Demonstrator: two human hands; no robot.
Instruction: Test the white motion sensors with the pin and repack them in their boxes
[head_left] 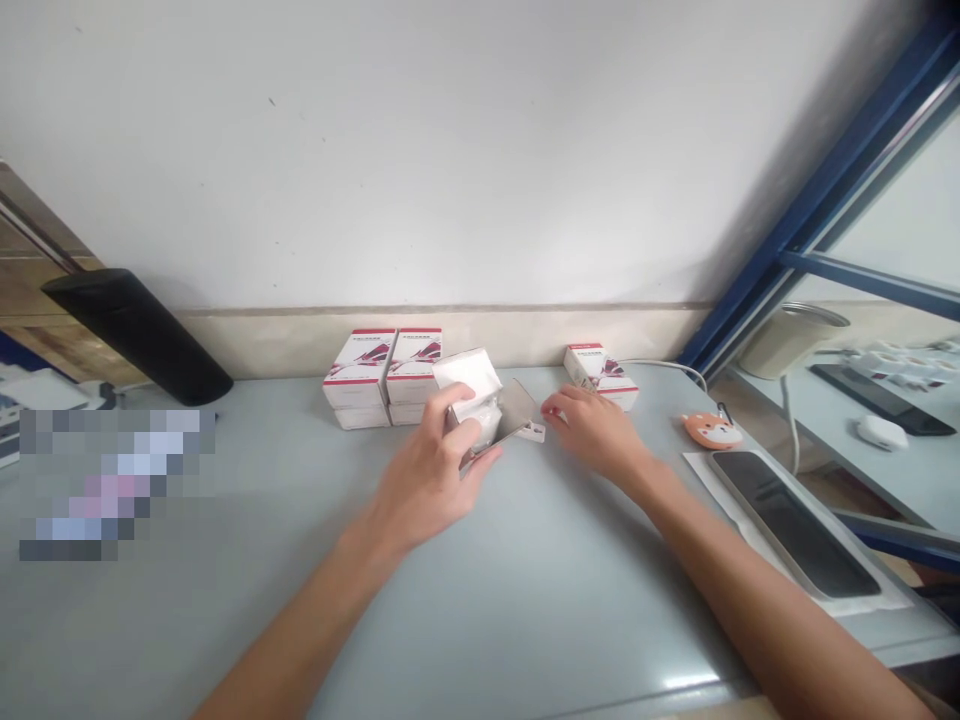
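My left hand (431, 470) is wrapped round a small white carton (466, 375), its flaps folded out and its mouth turned towards the right. Something white and wrapped in clear film shows inside; its kind is hard to make out. Just right of the carton's open flap, my right hand (596, 430) has thumb and forefinger pressed together. Whatever may be between those fingers is too small to tell. Below the flap lies a small white printed piece (534, 432). Behind my right hand sits a closed white and red box (600, 372).
Several white and red boxes (361, 362) are stacked against the wall left of centre. A black cylindrical object (142, 335) leans at the left. To the right lie an orange animal-faced case (712, 430) and a phone (795, 520) on white paper, beside a blue-framed glass panel.
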